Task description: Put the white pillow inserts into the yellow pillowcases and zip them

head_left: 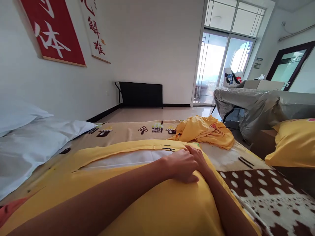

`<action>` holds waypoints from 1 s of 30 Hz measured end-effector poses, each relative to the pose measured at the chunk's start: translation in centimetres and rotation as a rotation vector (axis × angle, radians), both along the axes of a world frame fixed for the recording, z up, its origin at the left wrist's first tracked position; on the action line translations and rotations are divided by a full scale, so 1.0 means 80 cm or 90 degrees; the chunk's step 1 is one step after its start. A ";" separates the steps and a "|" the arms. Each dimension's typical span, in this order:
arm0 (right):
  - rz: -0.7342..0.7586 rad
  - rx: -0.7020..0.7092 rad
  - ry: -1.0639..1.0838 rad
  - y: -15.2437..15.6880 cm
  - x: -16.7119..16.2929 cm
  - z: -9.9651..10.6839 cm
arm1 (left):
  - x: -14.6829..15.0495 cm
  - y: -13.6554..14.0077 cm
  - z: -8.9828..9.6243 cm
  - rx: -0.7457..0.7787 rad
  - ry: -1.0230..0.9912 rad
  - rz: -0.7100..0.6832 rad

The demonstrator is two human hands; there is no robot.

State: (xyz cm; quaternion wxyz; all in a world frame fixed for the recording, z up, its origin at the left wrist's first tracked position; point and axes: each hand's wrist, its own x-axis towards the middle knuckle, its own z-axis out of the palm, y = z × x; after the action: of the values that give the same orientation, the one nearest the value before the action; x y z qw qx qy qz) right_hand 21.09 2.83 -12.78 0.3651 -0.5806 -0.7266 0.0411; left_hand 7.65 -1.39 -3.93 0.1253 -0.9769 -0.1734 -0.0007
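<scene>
We've got a pillow going into its yellow pillowcase here, lying across the near end of the bed, right under the camera. The white pillow is showing through the open slit along the far edge of the case.

Both hands meet at the far right corner of the case. Our left hand is lying palm-down, fingers curled loosely and pressing on the fabric. Our right hand is tucked just beside and partly under it, so we can't tell if it's pinching the hem or just flat.

For doing this bit well, we'd say: keep one hand pinning the pillow through the cloth while the other draws the flap over the corner, otherwise the filling bunches up. Work along the opening to the left a little at a time and smooth as we go.

Around it: white pillows stacked on the left, a crumpled yellow cloth farther up the patterned bedspread, another yellow pillow off to the right.
</scene>
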 end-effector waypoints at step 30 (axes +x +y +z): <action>-0.212 -0.038 0.069 0.001 0.035 0.028 | -0.023 -0.010 -0.069 -0.188 -0.272 0.126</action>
State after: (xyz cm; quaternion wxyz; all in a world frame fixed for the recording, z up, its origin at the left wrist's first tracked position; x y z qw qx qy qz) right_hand 23.92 2.88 -10.54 0.3881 -0.7003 -0.5982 0.0328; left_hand 5.83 -2.16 -9.47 -0.0581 -0.9407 -0.2883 -0.1692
